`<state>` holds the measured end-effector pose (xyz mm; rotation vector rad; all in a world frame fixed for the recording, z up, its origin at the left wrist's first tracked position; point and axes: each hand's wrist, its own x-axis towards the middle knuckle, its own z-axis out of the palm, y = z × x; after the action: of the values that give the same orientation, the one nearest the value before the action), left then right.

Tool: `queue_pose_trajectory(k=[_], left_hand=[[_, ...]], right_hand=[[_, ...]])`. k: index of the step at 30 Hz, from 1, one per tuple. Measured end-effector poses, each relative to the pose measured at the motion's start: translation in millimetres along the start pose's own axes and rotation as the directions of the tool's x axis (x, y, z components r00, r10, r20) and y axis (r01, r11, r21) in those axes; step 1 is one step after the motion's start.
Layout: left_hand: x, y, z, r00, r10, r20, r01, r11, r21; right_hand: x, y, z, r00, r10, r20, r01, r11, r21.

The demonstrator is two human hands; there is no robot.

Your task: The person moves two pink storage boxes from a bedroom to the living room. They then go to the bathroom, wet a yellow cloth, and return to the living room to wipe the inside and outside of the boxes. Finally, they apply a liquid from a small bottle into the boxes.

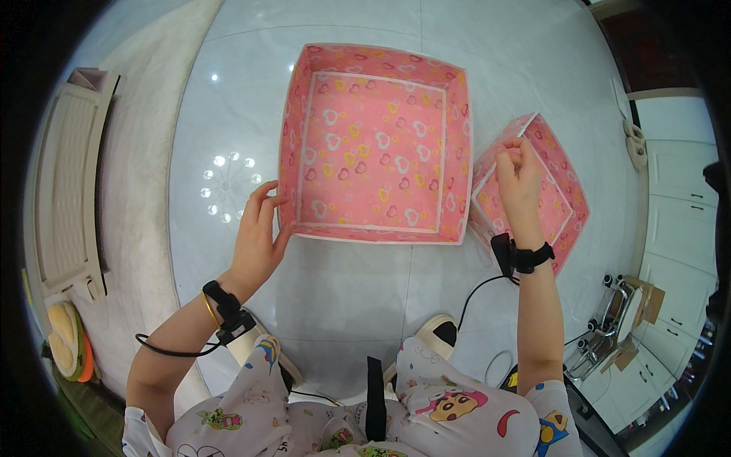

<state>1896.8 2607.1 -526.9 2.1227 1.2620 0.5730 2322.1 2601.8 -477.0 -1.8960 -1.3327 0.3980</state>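
A large pink heart-patterned box (371,154), its open top facing up, sits on the tiled floor before me. My left hand (260,228) is at its near left corner, fingertips and thumb spread apart and touching the rim. Right of it is a smaller pink box (562,188) with the same pattern, turned at an angle, one corner close to the large box's side. Curled over this smaller box, my right hand (519,177) pinches the upper edge of its wall. The hand and forearm hide part of its inside.
A pale rug (137,171) runs along the left, with a cream slatted panel (71,183) beyond it. White cabinets (679,228) line the right side. A chrome-framed wheeled item (614,325) stands near them by cardboard. Black cables hang from both wrist straps.
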Motion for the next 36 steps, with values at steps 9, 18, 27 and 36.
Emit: queue_pose_trajectory(k=[9,18,27,36], left_hand=[[-1,-3,3,0.951,-0.309,-0.034,0.298,0.937,-0.181],[6,-12,8,0.641,-0.576,0.508,0.767,0.503,-0.398],[24,-34,-41,0.736,-0.478,0.479,0.536,0.844,0.02],[49,-104,-40,0.8,-0.599,-0.038,0.518,0.721,-0.46]], right_hand=[[-43,-21,-27,0.991,-0.02,0.13,0.054,0.963,-0.262],[-92,-20,-30,0.973,0.053,0.226,0.038,0.924,-0.38],[-93,-44,-30,0.937,0.061,0.343,0.005,0.982,-0.189],[-50,-101,72,0.879,-0.05,0.473,-0.078,0.966,0.245]])
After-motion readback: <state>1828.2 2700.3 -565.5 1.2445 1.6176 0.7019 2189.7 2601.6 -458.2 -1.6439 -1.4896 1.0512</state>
